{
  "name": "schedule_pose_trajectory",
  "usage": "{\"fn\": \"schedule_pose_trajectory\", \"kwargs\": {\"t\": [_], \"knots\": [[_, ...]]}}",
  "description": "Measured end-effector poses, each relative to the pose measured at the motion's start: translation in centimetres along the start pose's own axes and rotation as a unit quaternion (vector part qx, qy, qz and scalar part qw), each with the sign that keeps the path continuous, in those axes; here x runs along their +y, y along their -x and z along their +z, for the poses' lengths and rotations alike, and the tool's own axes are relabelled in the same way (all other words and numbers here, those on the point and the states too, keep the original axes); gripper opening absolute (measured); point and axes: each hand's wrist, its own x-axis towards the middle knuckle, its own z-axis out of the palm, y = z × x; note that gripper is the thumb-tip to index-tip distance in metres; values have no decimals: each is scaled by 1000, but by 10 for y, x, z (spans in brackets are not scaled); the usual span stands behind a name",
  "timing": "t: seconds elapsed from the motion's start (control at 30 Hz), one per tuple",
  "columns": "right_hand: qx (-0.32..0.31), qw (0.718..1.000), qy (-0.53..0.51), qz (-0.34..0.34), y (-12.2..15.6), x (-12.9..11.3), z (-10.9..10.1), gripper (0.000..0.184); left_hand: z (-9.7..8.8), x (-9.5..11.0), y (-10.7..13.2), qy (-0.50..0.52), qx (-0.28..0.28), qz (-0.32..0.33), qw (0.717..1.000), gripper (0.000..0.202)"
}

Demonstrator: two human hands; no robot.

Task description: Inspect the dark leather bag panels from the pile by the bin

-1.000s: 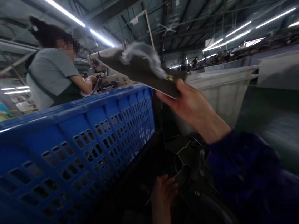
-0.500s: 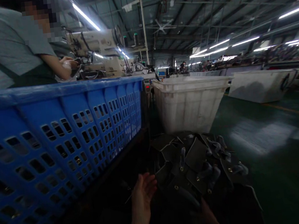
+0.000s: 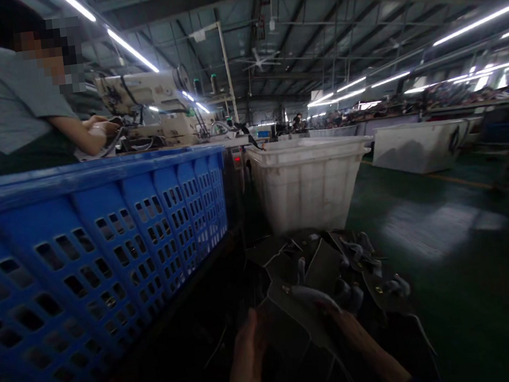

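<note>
My right hand (image 3: 350,330) is closed on a dark flat panel (image 3: 292,324) with a padded grey strap (image 3: 312,295) and a small brass-coloured fitting at one end. Its fingers grip near the strap's right end. My left hand (image 3: 248,357) is at the panel's left edge, thumb up; its other fingers are lost in shadow, so whether it grips the panel is unclear. Below and beyond lies a heap of similar dark panels (image 3: 324,259) with grey straps and metal fittings.
A blue slotted crate (image 3: 100,211) fills the left side. Ahead stands a large white plastic tub (image 3: 306,185), with another white bin (image 3: 415,148) farther right. Behind the crate, a co-worker (image 3: 10,108) sits at a sewing machine (image 3: 148,105). Green floor (image 3: 451,266) stretches to the right.
My right hand has come up from the heap with a strapped panel in its grip. My left hand, open before, is now at the panel's edge. The view has shifted slightly right.
</note>
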Motion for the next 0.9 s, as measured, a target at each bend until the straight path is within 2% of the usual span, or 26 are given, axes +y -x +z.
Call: {"fn": "schedule_pose_trajectory", "kwargs": {"t": [0.13,0.2,0.27,0.33,0.4,0.47,0.53,0.67,0.77,0.83,0.9], "knots": [[1,999,-22,-34,22,-16,10,61,19,-6,11,82,-99,-64,990,58],[8,998,16,-62,32,-19,15,59,24,-9,18,80,-119,-44,989,52],[-9,993,80,-85,41,-21,15,57,25,-11,23,32,-79,2,996,50],[-57,987,122,-84,46,-24,9,70,25,-11,25,-22,-23,45,998,49],[-121,985,111,-56,50,-27,-2,84,24,-9,25,-61,0,62,996,44],[-191,980,47,-21,52,-30,-15,81,24,-8,23,-85,-7,70,994,41],[-249,968,-31,2,54,-36,-28,68,21,-5,20,-97,-6,69,993,41],[-267,954,-136,31,58,-48,-45,43,1,0,8,-96,59,77,991,42],[-260,925,-275,16,61,-54,-37,42,-20,2,-3,-44,84,81,992,45],[-242,902,-358,-7,63,-57,-22,48,-29,1,-9,-15,97,93,991,42],[-198,897,-394,-24,65,-59,-3,51,-32,0,-10,-2,103,104,989,37]]}}
